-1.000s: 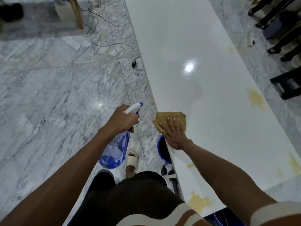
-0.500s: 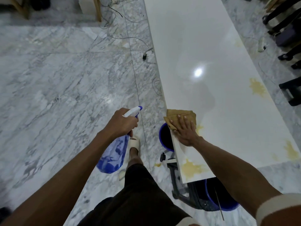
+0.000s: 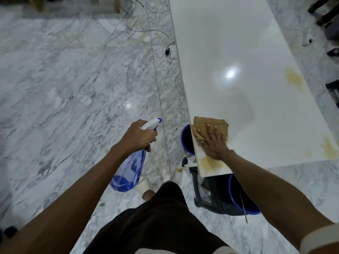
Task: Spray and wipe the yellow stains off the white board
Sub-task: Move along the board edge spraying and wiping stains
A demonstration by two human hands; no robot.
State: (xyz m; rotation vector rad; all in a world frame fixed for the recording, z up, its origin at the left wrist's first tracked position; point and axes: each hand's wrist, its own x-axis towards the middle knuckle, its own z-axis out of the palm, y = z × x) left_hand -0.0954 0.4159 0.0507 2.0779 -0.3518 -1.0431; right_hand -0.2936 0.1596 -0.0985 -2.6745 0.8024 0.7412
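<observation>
Left hand (image 3: 139, 135) curls round the neck of a translucent blue plastic spray bottle with a white trigger head (image 3: 131, 166), held off the left side of the board over the floor, nozzle pointing forward, bottle body hanging down and back toward the person; blue liquid sits in the bottom. Right hand (image 3: 214, 143), fingers straight and spread, presses flat on a folded tan-brown wiping cloth (image 3: 201, 127) at the near-left edge of the long glossy white board (image 3: 229, 52). Cloth's left corner reaches the board's edge.

Yellow stains on the board: a smeared yellow patch (image 3: 207, 163) just behind the right wrist at the near-left corner, a yellow blotch (image 3: 330, 149) at the near-right corner, another yellow blotch (image 3: 293, 79) farther along the right edge. Faint yellowish film just beyond the cloth. Ceiling light glare mid-board.

Under the near end of the board: a round blue plastic bucket (image 3: 187, 140) beside the left edge, a second blue bucket (image 3: 238, 202) below the near end with a thin stick leaning in it, and a black plastic stool frame (image 3: 201, 191) between them. Person's dark shorts (image 3: 156, 226) fill the bottom centre, a pale sandal (image 3: 145, 186) below the bottle.

Grey-veined marble floor (image 3: 64, 88) all around. Loose black cables with a plug (image 3: 167, 51) lie on the floor left of the board, farther up. Dark chair legs (image 3: 328, 13) at far right.
</observation>
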